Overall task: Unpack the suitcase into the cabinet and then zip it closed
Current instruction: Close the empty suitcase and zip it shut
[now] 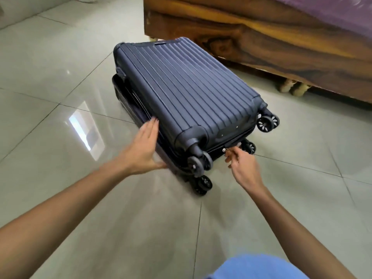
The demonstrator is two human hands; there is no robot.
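Observation:
A dark blue ribbed hard-shell suitcase lies flat on the tiled floor, its wheels toward me. Its top half rests on the lower half, with a gap still showing along the left side. My left hand lies flat with fingers together against the left side near the wheel corner. My right hand pinches the small metal zipper pull on the wheel end, between the two near wheels. No cabinet is in view.
A wooden bed frame with a purple cover runs along the right behind the suitcase, close to its far corner. Glossy grey floor tiles stretch to the left and toward me. My blue-clad knee shows at the bottom.

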